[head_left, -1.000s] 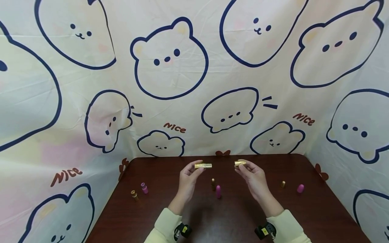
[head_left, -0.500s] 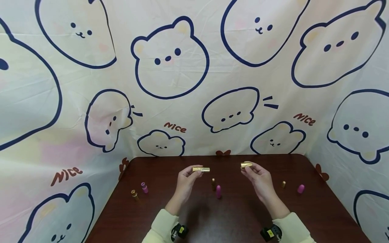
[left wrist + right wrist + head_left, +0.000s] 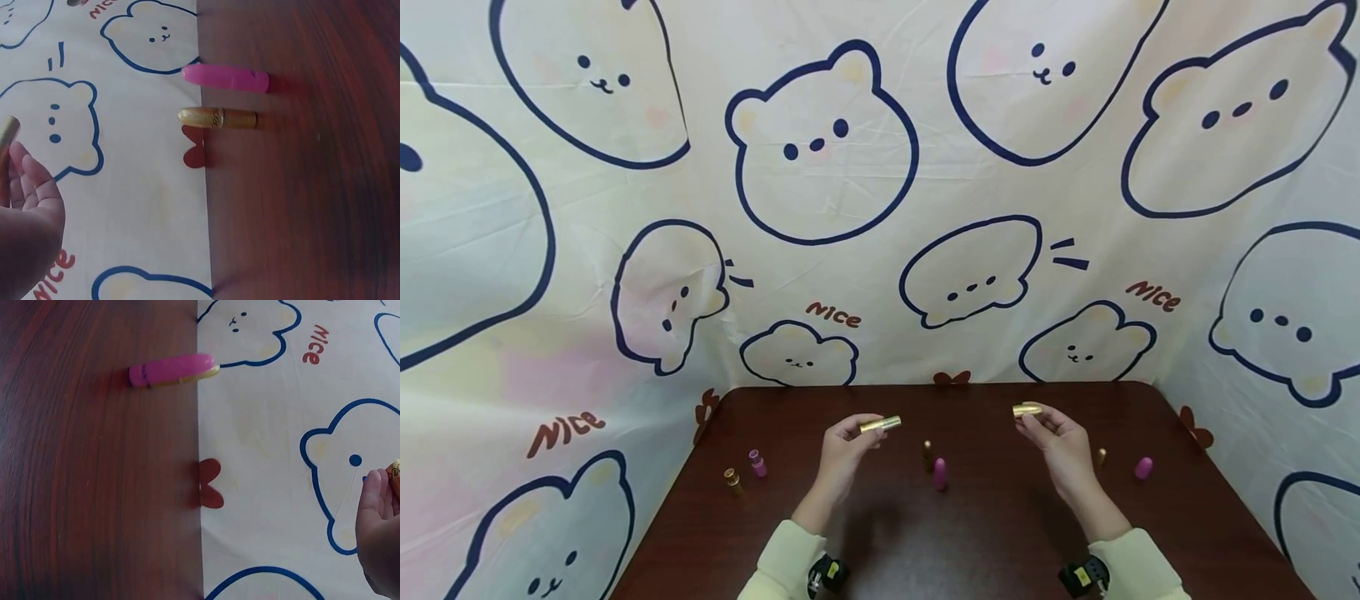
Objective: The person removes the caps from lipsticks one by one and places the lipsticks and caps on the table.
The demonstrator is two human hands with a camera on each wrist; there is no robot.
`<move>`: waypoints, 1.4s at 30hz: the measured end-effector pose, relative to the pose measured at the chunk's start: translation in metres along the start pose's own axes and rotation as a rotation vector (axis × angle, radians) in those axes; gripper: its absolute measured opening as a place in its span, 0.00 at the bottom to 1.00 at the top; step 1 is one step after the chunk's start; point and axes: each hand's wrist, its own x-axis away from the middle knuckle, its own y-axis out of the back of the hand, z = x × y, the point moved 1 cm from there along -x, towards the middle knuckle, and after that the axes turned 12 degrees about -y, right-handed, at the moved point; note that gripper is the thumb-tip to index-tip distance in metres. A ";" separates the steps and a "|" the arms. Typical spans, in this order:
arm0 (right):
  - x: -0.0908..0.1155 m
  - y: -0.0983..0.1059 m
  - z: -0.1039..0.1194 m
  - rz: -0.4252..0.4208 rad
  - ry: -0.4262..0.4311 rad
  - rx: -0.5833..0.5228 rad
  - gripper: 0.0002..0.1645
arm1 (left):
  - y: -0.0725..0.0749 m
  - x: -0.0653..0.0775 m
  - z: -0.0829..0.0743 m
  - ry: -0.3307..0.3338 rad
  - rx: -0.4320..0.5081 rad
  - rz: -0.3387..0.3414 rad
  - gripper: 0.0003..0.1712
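Above the table, my left hand pinches a gold lipstick base between thumb and fingers, its narrower end pointing right. My right hand grips a gold lipstick cap, well apart from the base. Between the hands, a gold lipstick and a pink lipstick stand upright on the table. In the left wrist view the hand shows at the left edge. The right wrist view catches the other hand and part of the gold cap.
On the table's left stand a gold lipstick base and a pinkish-purple base, both without caps. A small gold cap and a pink cap stand at the right. Behind the brown table hangs a bear-printed cloth.
Both hands have moved apart, the left one leftward and slightly down with the gold base, the right one rightward with the gold cap. The standing lipstick parts have stayed put.
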 end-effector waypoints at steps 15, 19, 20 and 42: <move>-0.013 0.028 -0.009 -0.216 0.051 0.469 0.21 | 0.031 0.000 -0.006 0.064 -0.099 -0.087 0.14; -0.019 0.035 -0.015 -0.262 0.101 0.603 0.19 | 0.038 0.000 -0.001 0.068 -0.118 -0.106 0.13; -0.020 0.037 -0.017 -0.270 0.116 0.626 0.18 | 0.041 0.000 0.003 0.070 -0.129 -0.115 0.12; -0.040 0.056 -0.042 -0.315 0.191 0.900 0.14 | 0.072 0.001 0.033 0.041 -0.306 -0.191 0.18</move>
